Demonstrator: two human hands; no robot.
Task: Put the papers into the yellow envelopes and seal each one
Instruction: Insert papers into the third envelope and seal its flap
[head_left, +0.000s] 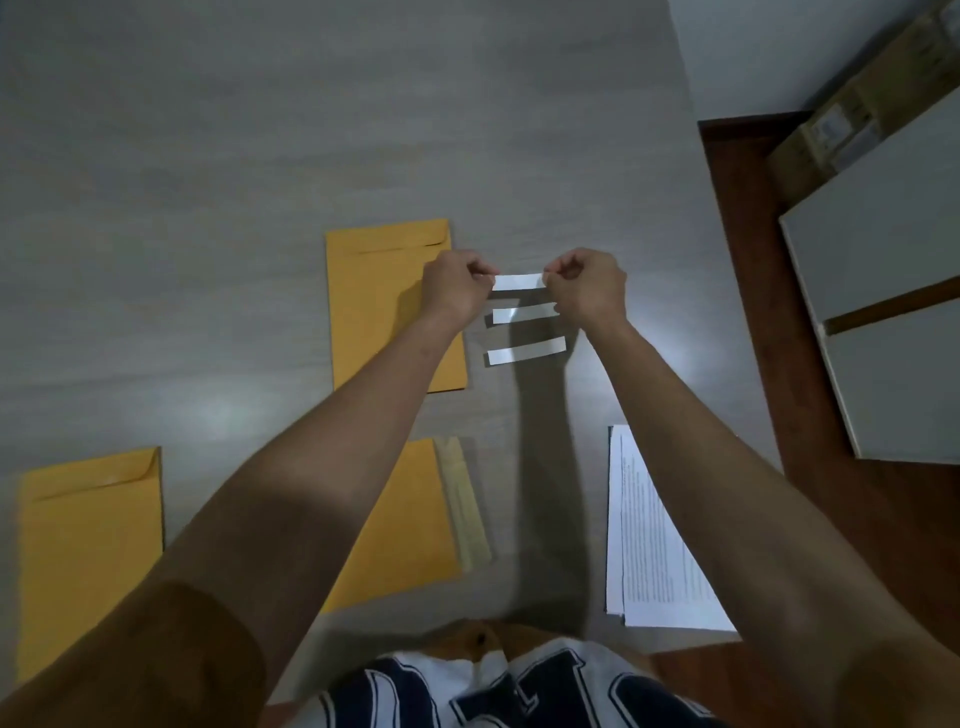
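Strip of white backing was pinched at its ends between your left hand and right hand, above the table, right of the far envelope. It looked feather-light, limp, probably clingy; end grips suited it.

Yellow envelopes, white strips, grey wood-grain table, printed white papers, perhaps text

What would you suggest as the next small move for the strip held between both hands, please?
Probably lay the held white strip on the table above the two strips already lying there: the left hand and right hand pinch its ends, and the near envelope's flap stands open, unsealed.
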